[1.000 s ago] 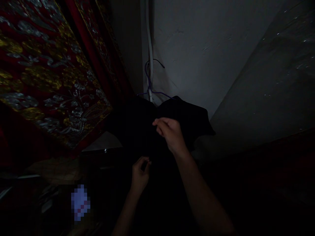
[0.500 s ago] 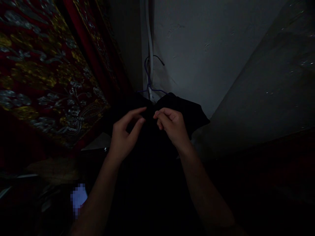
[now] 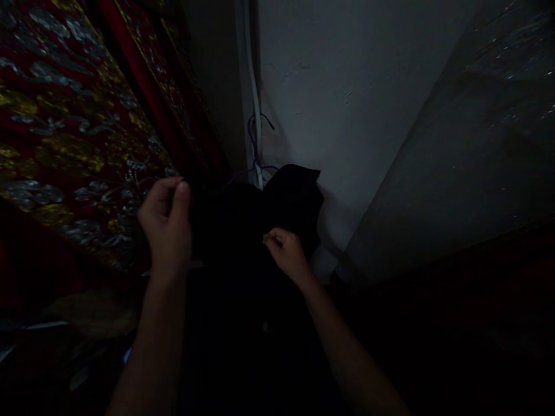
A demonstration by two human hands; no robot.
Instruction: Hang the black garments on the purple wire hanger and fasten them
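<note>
A black garment (image 3: 243,231) hangs on a purple wire hanger (image 3: 254,147) against a white wall. My left hand (image 3: 167,222) is raised at the garment's left shoulder, with thumb and fingers pinched on the dark cloth edge. My right hand (image 3: 284,251) is lower, at the garment's front near the collar, fingers curled and pinching the fabric there. The scene is very dark, so the garment's lower part is lost in shadow.
A red cloth with gold and silver embroidery (image 3: 78,133) hangs at the left. A white strip (image 3: 250,86) runs down the wall behind the hanger. A grey sheet-covered slope (image 3: 455,150) fills the right. Dim clutter lies at the lower left.
My left hand rose from low at the garment's front to the collar, then moved out left to the shoulder. My right hand dropped lower. The garment's right shoulder has folded inward.
</note>
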